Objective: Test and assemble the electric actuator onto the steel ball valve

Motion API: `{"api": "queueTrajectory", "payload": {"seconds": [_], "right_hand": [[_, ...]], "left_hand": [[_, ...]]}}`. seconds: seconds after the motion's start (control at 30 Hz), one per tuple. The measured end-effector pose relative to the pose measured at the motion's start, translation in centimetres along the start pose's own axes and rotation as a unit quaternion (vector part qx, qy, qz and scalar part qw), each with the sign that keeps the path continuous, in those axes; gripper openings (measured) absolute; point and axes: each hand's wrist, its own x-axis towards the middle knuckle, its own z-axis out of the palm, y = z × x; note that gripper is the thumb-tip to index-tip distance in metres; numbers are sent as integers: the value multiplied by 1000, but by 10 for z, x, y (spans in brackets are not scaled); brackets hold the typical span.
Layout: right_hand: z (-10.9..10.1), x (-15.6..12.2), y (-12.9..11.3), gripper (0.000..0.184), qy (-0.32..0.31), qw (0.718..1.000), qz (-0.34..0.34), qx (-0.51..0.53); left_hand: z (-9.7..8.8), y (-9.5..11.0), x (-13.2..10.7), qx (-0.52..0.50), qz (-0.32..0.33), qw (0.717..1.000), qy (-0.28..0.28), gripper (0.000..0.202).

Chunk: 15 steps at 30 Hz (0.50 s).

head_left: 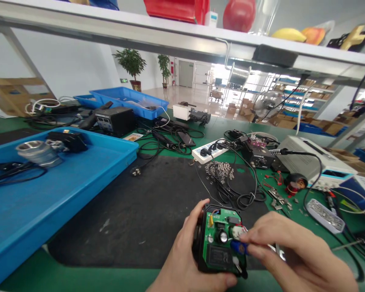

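Low in the head view, my left hand (187, 253) is wrapped round a black housing (200, 265) with a green circuit board (207, 235) inside. The board faces up and carries a round black capacitor (222, 236), a black block (218, 256) and a blue component (237, 246). My right hand (295, 251) is closed, thumb and forefinger pinched at the board's right side. The fingertips touch the area of a white connector (236, 231) and the blue component; what they grip is partly hidden. A shiny metal piece (280, 252) shows between the right hand's fingers.
A blue tray (121, 156) with metal parts stands left on the black mat (134, 211). Behind the hands lie a white power strip (211, 151), tangled cables and metal rings (222, 172). On the right are a soldering station (258, 158) and a dish of small parts (325, 215).
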Motion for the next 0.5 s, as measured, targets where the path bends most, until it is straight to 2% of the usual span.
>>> {"api": "queueTrajectory", "payload": {"seconds": [0.1,0.2,0.27,0.37,0.43,0.5], "right_hand": [[6,10,3,5,-14,993,120,14],[11,26,9,17,-74,959,258,87],[16,37,15,27,-108,929,321,150],[21,46,24,31,-126,906,357,190],[20,46,26,30,-106,909,356,187],[15,39,24,25,-67,925,336,163]], "left_hand": [[-1,-1,-1,5,-14,1000,-1,129],[0,-4,-3,-7,-7,1000,-2,127],[1,-8,-5,-11,-3,1000,-1,127],[1,-11,-7,-8,-8,1000,3,126],[1,-9,-6,-4,-16,1000,2,127],[0,-6,-5,0,-27,1000,-4,129]]}}
